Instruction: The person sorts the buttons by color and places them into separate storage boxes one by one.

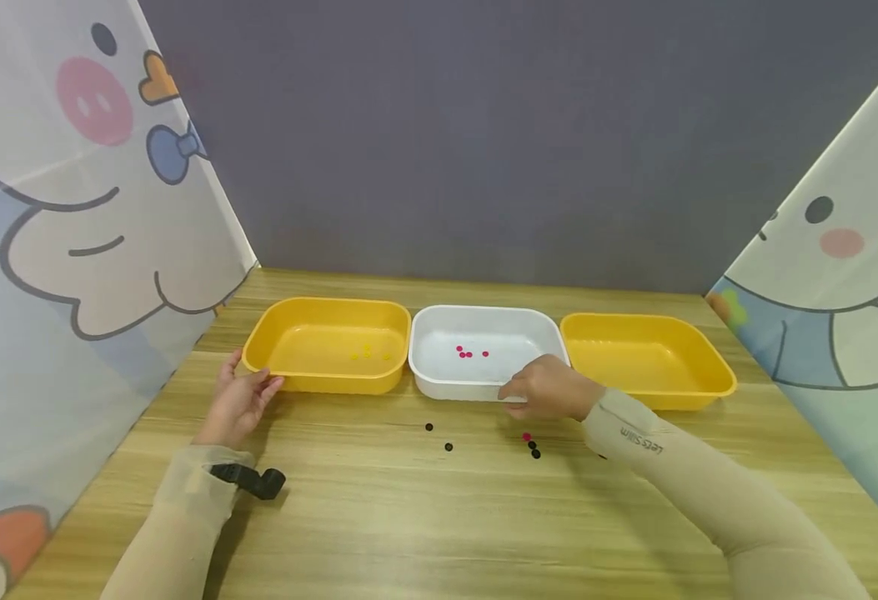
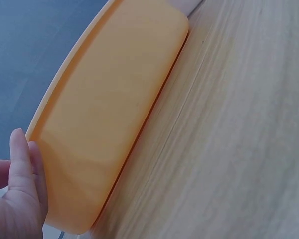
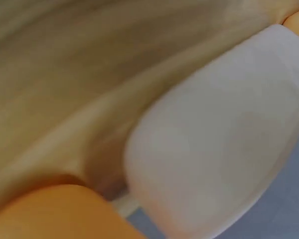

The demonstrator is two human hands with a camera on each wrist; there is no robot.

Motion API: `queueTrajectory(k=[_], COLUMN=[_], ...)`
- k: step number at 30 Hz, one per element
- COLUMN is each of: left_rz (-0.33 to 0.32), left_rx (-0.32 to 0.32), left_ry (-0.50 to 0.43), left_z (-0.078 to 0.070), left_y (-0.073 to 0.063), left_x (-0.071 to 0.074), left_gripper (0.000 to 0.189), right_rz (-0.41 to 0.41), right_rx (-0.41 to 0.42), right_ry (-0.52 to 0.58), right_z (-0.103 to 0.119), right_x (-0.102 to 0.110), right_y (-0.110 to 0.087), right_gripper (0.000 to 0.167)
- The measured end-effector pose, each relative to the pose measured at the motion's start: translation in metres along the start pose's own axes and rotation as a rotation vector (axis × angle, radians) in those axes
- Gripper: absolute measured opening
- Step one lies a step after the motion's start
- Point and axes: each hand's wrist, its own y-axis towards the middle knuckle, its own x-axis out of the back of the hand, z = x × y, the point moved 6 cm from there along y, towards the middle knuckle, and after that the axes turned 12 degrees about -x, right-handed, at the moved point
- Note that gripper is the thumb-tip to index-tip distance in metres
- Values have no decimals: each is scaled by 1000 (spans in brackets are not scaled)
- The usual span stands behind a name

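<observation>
Left hand (image 1: 239, 402), fingers extended, rests against the left yellow tray (image 1: 333, 384), apparently steadying it; right hand (image 1: 547, 387), grip indeterminable, at the white tray's (image 1: 454, 390) near side.

Tabletop booth (image 1: 378, 517): cartoon side panels (image 1: 56, 217), grey backdrop (image 1: 454, 150).

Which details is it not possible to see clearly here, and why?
- Head view: any markings on the small round red discs; too small.
- Head view: whether the right hand holds a disc; its own fingers hide this.
- Left wrist view: the rest of the left hand; the picture edge cuts it.
</observation>
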Motion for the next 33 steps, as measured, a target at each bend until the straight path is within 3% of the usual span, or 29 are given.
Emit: queueTrajectory(k=[10, 15, 26, 33], left_rz=[3, -4, -4, -7], left_rx=[12, 19, 21, 24], left_ry=[-58, -48, -50, -46], left_z=[-4, -5, -3, -2], left_y=[-3, -3, 0, 2], left_x=[1, 1, 3, 3], left_gripper=[84, 85, 85, 82], right_rz=[227, 298, 390, 430], right_rx=[-243, -340, -373, -392], right_ry=[147, 185, 292, 272], right_z=[-5, -8, -12, -11], right_x=[-14, -21, -33, -37], right_y=[-33, -41, -51, -54], right_gripper=[13, 13, 12, 11])
